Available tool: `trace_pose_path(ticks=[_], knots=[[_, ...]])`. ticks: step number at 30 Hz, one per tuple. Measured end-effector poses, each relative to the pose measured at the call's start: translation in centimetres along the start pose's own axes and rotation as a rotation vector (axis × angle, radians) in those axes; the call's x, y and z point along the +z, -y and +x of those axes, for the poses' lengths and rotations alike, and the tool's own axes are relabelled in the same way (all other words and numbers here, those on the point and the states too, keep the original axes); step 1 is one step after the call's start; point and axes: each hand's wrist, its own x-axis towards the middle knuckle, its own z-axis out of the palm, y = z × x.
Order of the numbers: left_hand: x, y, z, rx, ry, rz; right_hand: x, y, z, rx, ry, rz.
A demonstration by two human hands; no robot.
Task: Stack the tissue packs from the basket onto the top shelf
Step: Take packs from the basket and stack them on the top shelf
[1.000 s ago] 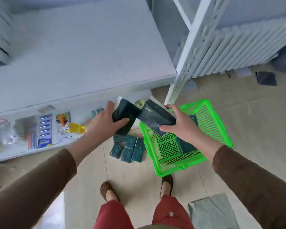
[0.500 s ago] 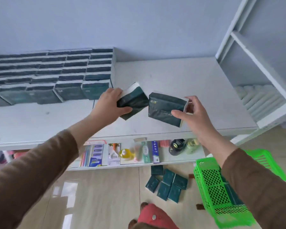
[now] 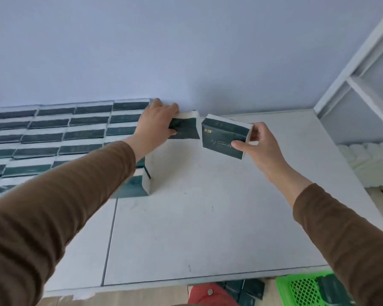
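My left hand [image 3: 156, 124] grips a dark green tissue pack [image 3: 185, 128] at the back of the white top shelf [image 3: 208, 213], right beside the stacked tissue packs [image 3: 53, 138] that fill the shelf's left part. My right hand [image 3: 260, 146] holds a second dark green tissue pack [image 3: 223, 138] tilted in the air just right of the first, above the shelf. The green basket [image 3: 301, 290] shows at the lower right below the shelf edge, with dark packs inside.
Several loose tissue packs [image 3: 243, 290] lie on the floor under the shelf front. A white shelving unit [image 3: 363, 89] stands at the right, with white rolls [image 3: 372, 155] on its lower level. The wall rises directly behind the top shelf.
Both hands moved up and back over the top shelf with their packs. The left pack now reaches the end of the stacked row; the view tilted upward.
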Motion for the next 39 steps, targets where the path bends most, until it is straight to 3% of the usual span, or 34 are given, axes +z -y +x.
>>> trace_pose_path(ticks=[7,15,21,25,30,39], knots=[[3.2,5.3,7.4,-0.019,0.072,0.265,3.3,-0.7,10.0,-0.051,0.008,-0.096],[5.0,7.2,8.1,-0.042,0.039,0.175,7.5,-2.6,16.8,-0.096,0.037,-0.224],[4.5,6.4,7.4,-0.084,0.102,0.216,9.9,-2.6,16.8,0.032,-0.062,-0.085],[3.1,5.7,5.2,-0.124,0.115,0.182,8.5,-2.6,14.0,0.033,-0.025,-0.107],[1.0,2.8,-0.6,-0.126,0.088,0.085,5.3,-1.8,7.0,-0.041,0.069,-0.341],[-0.9,-9.4,-18.9,0.046,0.065,-0.021,-1.0,-2.6,-15.9,-0.249,0.058,-0.616]])
